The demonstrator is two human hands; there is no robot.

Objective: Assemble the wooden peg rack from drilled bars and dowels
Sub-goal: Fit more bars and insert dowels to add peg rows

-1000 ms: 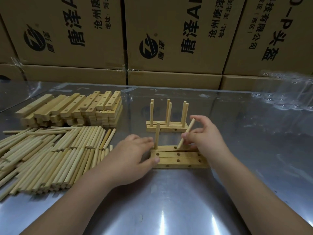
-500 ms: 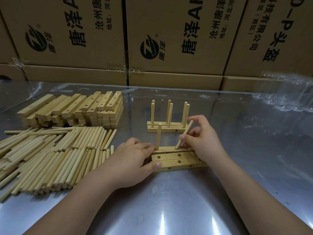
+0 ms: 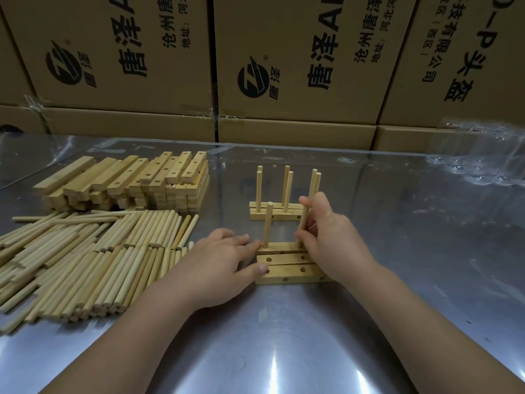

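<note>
Three square-edged drilled bars (image 3: 287, 264) lie side by side on the shiny metal worktop (image 3: 284, 351), pale wood with round holes. One slim round dowel (image 3: 267, 226) stands upright in the far bar's left hole. The right hand (image 3: 332, 237) pinches a second dowel (image 3: 304, 220), nearly upright, at that bar's right end. The left hand (image 3: 221, 260) lies flat, fingers straight against the bars' left ends. Behind stands a finished six-peg rack (image 3: 279, 216); to the left, a stack of bars (image 3: 136, 180) and a heap of smooth loose dowels (image 3: 85, 260).

printed cardboard boxes (image 3: 298, 52) behind shiny metal table (image 3: 284, 336), clear film (image 3: 477, 166) rt.
</note>
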